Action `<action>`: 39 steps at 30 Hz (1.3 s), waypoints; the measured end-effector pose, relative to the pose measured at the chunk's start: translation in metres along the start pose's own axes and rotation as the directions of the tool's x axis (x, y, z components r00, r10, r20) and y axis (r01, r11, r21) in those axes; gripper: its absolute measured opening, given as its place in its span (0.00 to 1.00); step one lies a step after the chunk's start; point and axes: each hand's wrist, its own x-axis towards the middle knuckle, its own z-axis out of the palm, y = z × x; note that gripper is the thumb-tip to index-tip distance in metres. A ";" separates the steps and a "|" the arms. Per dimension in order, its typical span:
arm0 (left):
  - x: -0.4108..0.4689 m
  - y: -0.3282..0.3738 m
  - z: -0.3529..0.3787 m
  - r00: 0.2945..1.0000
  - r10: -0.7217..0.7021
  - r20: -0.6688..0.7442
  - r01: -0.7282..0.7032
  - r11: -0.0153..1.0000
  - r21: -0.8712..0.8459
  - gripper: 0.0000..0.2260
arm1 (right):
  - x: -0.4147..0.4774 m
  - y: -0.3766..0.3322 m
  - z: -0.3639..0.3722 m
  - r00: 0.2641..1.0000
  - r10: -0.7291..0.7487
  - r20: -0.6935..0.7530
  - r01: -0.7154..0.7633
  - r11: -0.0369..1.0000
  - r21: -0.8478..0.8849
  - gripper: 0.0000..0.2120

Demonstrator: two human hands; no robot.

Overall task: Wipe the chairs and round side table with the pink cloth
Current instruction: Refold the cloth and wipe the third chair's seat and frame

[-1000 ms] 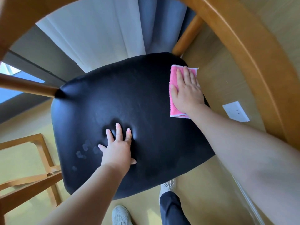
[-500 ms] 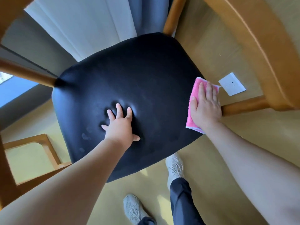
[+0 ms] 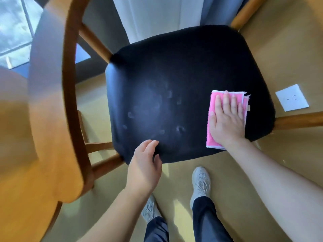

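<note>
Black seat (image 3: 174, 70) under both hands; right hand (image 3: 227, 123) flat, fingers spread, pressing folded pink cloth (image 3: 212, 119), long axis along fingers, pointing away. Left hand (image 3: 145, 165) loosely open at near edge.

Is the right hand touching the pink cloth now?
Touching. The head view shows the right hand lying flat, palm down, on the pink cloth, pressing it onto the black seat.

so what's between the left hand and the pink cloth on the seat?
Head view: only bare black seat, with faint finger smudges. The left hand sits at the front edge; the right hand presses the pink cloth flat.
</note>
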 end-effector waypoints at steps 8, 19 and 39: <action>-0.041 -0.036 -0.006 0.993 0.088 0.082 -0.088 0.996 0.002 0.16 | 0.029 -0.115 -0.017 0.952 -0.305 0.034 0.304 0.952 0.013 0.29; -0.074 -0.077 -0.033 0.998 0.020 0.063 -0.023 0.998 0.055 0.15 | -0.013 -0.205 -0.008 0.735 -0.670 0.106 0.677 0.732 -0.073 0.28; -0.044 -0.029 -0.004 0.983 0.140 0.114 -0.159 0.971 0.180 0.10 | -0.014 0.042 0.009 0.951 -0.308 0.022 0.308 0.951 0.017 0.29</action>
